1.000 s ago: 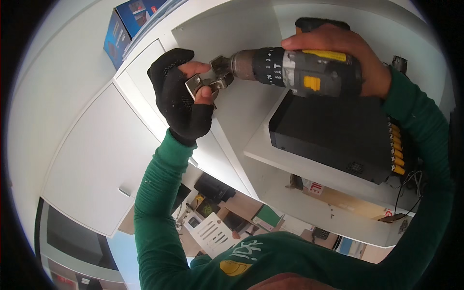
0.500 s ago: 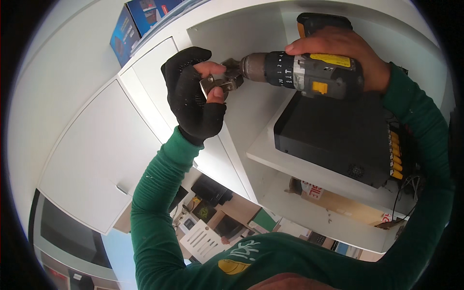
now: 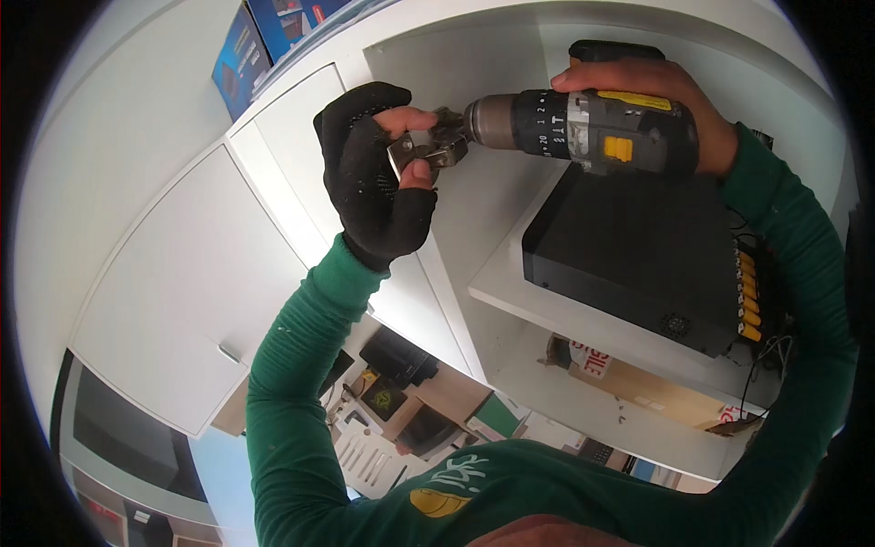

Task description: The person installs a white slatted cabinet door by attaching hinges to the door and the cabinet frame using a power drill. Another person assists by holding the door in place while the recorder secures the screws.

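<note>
Hinge [image 3: 444, 157] shiny metal; glove [image 3: 365, 187] matt cloth; drill [image 3: 583, 128] plastic.

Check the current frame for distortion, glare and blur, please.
Head view: the cabinet top bows and the picture's corners go black; head view: the white panel below the left hand looks nearly washed out; head view: the drill looks fairly crisp.

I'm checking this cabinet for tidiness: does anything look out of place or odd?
Two things stand out: dark bits lie scattered on the lower shelf, like stray debris, too small to identify; and the left hand wears a black glove while the right hand, on the drill, is bare.
</note>
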The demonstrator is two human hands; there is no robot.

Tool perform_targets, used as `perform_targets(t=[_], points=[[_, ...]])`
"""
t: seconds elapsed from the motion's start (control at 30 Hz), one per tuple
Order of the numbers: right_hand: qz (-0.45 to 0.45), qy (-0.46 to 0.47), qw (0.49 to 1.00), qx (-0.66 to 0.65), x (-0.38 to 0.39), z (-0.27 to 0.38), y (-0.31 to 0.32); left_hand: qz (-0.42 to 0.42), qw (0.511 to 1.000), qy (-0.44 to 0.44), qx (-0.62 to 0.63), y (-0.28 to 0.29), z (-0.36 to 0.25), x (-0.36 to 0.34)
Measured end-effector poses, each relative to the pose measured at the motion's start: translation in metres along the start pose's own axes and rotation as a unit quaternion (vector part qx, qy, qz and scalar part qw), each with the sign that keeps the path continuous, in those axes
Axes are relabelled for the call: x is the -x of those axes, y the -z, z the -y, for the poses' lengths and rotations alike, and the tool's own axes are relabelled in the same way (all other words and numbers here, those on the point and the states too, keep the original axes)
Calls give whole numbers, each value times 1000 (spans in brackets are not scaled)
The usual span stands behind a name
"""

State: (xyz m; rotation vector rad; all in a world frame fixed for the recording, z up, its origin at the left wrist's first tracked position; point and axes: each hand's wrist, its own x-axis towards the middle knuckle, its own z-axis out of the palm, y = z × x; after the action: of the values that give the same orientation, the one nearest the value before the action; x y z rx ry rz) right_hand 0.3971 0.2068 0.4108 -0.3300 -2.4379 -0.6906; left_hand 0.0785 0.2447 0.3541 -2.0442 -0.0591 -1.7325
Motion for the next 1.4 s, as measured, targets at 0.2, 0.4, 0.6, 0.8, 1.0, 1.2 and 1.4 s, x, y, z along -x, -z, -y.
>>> perform_targets(t=[0.2, 0.4, 0.6, 0.8, 1.0, 1.2, 1.4], points=[[1, -18, 1000, -3, 1, 4, -1, 39, 999, -14, 0, 10, -2, -4], [31, -61, 998, -13, 3, 18, 11, 205, 978, 22, -2, 32, -27, -59], [11, -47, 998, -34, 6, 22, 6, 398, 885, -65, -234, 28, -20, -85], [4, -31, 999, -25, 5, 24, 5, 470, 828, -127, -276, 15, -12, -95], [-9, -32, 998, -60, 7, 25, 5, 477, 821, -140, -281, 9, -19, -106], [-10, -28, 994, -107, 7, 30, 9, 483, 798, -232, -277, 15, -7, -104], [19, -99, 987, -127, 13, 38, 24, 491, 787, -250, -278, 14, -5, -105]])
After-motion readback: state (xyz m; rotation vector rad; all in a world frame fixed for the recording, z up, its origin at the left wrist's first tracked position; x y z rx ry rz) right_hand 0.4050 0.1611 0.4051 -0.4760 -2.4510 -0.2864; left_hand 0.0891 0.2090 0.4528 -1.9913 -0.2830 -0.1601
